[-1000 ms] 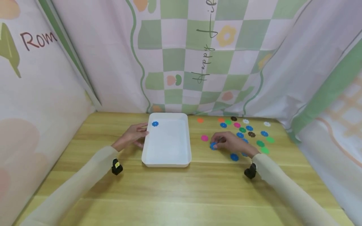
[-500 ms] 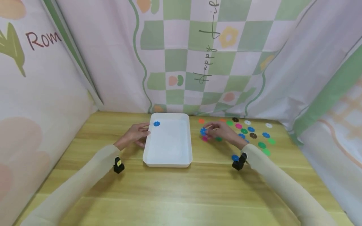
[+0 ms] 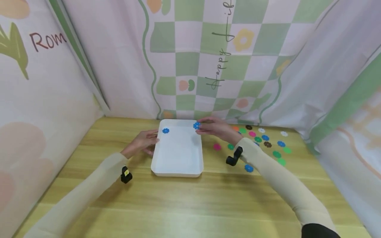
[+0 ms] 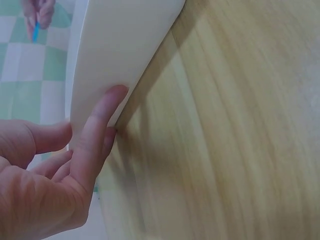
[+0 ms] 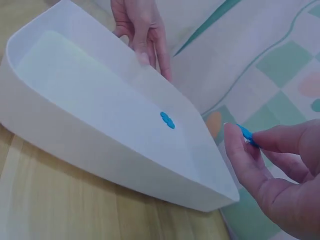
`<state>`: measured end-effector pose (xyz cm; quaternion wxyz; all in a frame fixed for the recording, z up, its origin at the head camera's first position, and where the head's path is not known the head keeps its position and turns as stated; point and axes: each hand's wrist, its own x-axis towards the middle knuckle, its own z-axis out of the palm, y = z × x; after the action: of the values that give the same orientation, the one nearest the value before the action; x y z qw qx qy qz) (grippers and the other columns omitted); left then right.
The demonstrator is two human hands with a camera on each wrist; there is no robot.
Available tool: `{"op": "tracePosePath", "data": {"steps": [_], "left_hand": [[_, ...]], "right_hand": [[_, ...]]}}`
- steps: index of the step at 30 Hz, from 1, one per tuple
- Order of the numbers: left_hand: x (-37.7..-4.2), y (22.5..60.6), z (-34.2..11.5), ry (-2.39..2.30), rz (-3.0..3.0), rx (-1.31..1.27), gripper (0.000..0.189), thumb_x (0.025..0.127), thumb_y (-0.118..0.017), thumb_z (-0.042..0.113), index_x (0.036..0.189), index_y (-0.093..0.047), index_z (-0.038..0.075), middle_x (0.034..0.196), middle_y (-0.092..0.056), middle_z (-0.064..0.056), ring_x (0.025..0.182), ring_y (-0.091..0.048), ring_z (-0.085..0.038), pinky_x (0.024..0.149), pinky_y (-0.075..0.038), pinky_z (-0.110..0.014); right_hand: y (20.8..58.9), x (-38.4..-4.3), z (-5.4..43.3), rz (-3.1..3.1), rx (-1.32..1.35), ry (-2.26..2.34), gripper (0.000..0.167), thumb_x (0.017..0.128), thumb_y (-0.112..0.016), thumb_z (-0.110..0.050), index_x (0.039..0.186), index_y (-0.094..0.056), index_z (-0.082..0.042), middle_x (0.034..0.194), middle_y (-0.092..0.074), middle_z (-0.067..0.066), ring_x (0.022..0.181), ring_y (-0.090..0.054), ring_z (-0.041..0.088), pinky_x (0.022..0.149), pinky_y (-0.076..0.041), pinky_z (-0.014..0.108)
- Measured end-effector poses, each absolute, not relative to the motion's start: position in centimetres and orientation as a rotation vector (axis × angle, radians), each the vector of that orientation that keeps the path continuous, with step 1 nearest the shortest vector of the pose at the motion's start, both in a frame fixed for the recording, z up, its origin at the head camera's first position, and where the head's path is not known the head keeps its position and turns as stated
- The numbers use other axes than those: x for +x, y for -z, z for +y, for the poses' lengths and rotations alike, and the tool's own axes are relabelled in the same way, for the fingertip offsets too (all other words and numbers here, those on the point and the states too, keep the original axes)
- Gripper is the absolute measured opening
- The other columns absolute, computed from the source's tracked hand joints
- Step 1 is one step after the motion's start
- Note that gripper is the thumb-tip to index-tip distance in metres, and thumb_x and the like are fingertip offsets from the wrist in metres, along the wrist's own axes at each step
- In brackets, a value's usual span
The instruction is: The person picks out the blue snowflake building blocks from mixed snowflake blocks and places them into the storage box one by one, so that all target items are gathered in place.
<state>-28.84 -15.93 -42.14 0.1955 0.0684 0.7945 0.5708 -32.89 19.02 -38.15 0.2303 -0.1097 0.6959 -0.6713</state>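
Between thumb and fingertips, my right hand (image 3: 215, 127) pinches a blue flower-shaped plastic disc (image 3: 196, 125) over the far right corner of a white rectangular tray (image 3: 178, 170). The right wrist view shows that disc (image 5: 248, 135) edge-on, above the rim. A second blue flower disc (image 3: 165, 131) lies flat inside the tray, near its far left corner. My left hand (image 3: 142, 142) touches the tray's left side; in the left wrist view an extended finger (image 4: 95, 127) lies against the outer wall, with the thumb near the rim.
Several flower discs in blue, green, pink, brown, orange and white lie scattered on the wooden table (image 3: 178, 205) right of the tray, including a pink disc (image 3: 217, 146) and a nearer blue disc (image 3: 249, 168). A printed curtain (image 3: 184, 66) hangs behind the table.
My right hand has picked up the blue flower disc from the table and carried it left and away from me, over the tray's far right corner. The left hand stays at the tray's side.
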Motion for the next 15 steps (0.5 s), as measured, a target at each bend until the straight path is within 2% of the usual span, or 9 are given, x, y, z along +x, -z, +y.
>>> {"op": "tracePosePath", "data": {"steps": [4, 6, 11, 15], "left_hand": [[-28.9, 42.1, -15.8, -1.609, 2.224, 0.203, 0.062, 0.109, -0.053, 0.008, 0.163, -0.025, -0.003, 0.165, -0.034, -0.029, 0.141, -0.049, -0.05, 0.07, -0.068, -0.038], [-29.0, 42.0, -15.6, -1.606, 2.228, 0.202, 0.062, 0.109, -0.053, 0.008, 0.163, -0.025, -0.003, 0.164, -0.034, -0.029, 0.141, -0.049, -0.05, 0.07, -0.069, -0.039], [-29.3, 41.8, -15.3, -1.578, 2.247, 0.168, 0.06, 0.109, -0.053, 0.006, 0.163, -0.028, -0.001, 0.163, -0.036, -0.029, 0.138, -0.052, -0.049, 0.07, -0.069, -0.041], [-29.5, 41.7, -15.1, -1.511, 2.305, 0.15, 0.057, 0.107, -0.051, 0.004, 0.162, -0.034, 0.0, 0.16, -0.041, -0.031, 0.134, -0.055, -0.05, 0.068, -0.069, -0.042]], "right_hand": [[38.8, -33.5, 17.5, 1.896, -0.233, 1.884, 0.043, 0.104, -0.055, 0.008, 0.146, -0.046, 0.015, 0.114, -0.075, 0.017, 0.095, -0.078, 0.017, 0.111, -0.054, 0.047], [39.2, -33.9, 16.8, 1.894, -0.203, 1.891, 0.042, 0.103, -0.056, 0.009, 0.144, -0.048, 0.015, 0.112, -0.076, 0.018, 0.092, -0.078, 0.017, 0.108, -0.057, 0.045], [40.3, -34.7, 15.1, 1.928, -0.215, 1.855, 0.036, 0.104, -0.057, 0.005, 0.139, -0.054, 0.014, 0.125, -0.071, 0.029, 0.091, -0.078, 0.016, 0.103, -0.06, 0.041], [41.3, -34.9, 13.4, 1.977, -0.218, 1.803, 0.032, 0.104, -0.058, 0.004, 0.134, -0.058, 0.015, 0.124, -0.071, 0.03, 0.09, -0.078, 0.017, 0.099, -0.062, 0.038]]}}
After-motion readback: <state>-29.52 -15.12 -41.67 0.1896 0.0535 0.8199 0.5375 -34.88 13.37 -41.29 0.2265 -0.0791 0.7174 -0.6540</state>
